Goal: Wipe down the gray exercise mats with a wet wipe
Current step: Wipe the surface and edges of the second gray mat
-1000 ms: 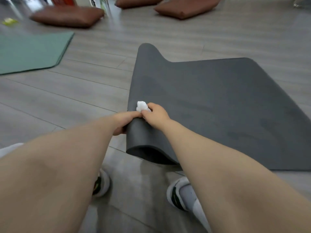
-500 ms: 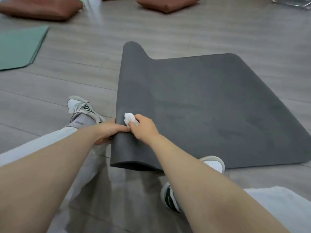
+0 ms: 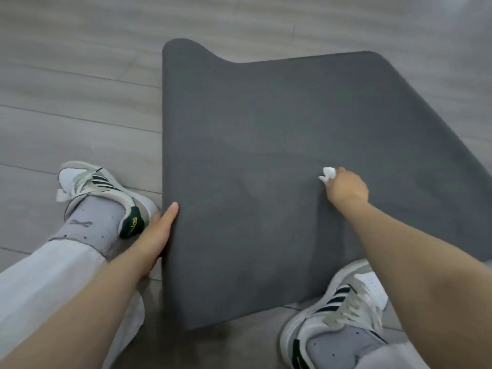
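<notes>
Right hand (image 3: 347,188), pinching my wet wipe (image 3: 328,175), has left the rolled edge for mid gray exercise mat (image 3: 253,145); wiping probably resumes, left hand (image 3: 157,235) flat against that edge

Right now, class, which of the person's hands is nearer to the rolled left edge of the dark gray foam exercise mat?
Left. The left hand rests against the dark gray foam exercise mat at that edge; the right hand, pinching the crumpled white wet wipe, is far across the mat.
</notes>
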